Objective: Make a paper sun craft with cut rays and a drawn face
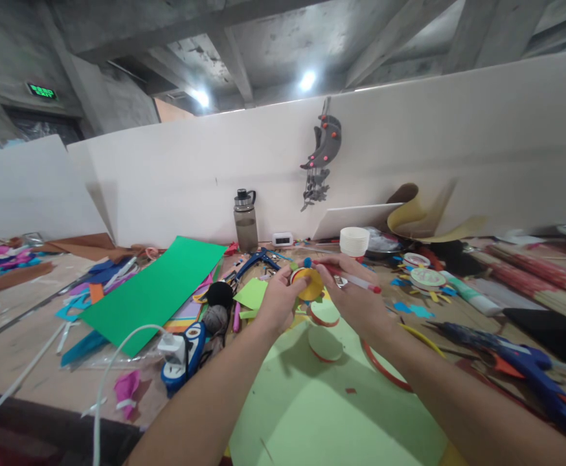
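Above the far edge of the light green sheet (312,401), both hands meet around a yellow disc (308,285) with a red rim, held clear of the table.

- Left hand (276,303): thumb and fingers pinch the disc's left edge.
- Right hand (355,303): closed round a red-tipped pen (355,280) that points right, with its fingertips at the disc's right edge.

Recommended handling, judged from this position: keep the grip on the rim only, so the yellow face stays uncovered. Steady the disc from both sides. Keep the pen tip turned away from it.

Two similar discs (325,343) lie on the sheet just nearer than the hands, so keep the forearms lifted off them. A blue glue gun (530,370) lies near right, well apart.
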Demonstrator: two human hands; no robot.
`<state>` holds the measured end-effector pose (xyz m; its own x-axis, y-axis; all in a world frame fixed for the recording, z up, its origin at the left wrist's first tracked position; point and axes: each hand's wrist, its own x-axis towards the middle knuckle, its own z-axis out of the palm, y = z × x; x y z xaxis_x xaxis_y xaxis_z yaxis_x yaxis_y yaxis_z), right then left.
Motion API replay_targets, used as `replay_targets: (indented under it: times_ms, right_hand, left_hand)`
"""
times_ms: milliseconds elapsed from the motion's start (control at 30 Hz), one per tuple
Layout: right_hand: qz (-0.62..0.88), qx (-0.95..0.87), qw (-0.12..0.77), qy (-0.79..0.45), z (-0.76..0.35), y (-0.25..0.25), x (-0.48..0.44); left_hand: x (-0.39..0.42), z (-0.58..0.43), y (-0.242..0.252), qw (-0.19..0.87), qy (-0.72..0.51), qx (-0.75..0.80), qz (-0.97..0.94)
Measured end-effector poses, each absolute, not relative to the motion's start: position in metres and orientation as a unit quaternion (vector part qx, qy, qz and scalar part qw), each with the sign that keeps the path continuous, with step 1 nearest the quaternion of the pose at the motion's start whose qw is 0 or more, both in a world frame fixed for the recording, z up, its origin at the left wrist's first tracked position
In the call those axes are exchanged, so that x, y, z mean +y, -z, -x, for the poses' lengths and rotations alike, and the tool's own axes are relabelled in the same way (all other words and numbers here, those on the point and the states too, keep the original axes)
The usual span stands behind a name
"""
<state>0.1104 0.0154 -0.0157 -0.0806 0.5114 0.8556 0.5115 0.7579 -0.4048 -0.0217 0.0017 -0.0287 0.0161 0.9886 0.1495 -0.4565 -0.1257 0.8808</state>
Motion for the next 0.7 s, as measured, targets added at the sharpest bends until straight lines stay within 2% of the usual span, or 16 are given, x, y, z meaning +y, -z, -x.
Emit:
replay_targets:
  times_ms: [267, 700]
  right_hand:
    - [0.356, -0.726, 0.588, -0.016, -0.111, 0.011, 0.009]
    - [0.349, -0.669, 0.648, -0.106, -0.118, -0.012, -0.002]
  left_hand:
    - [0.002, 0.023, 0.026, 0.595, -0.620, 0.333, -0.389]
    - [0.007, 0.032, 0.028, 0.622, -0.634, 0.358, -0.288]
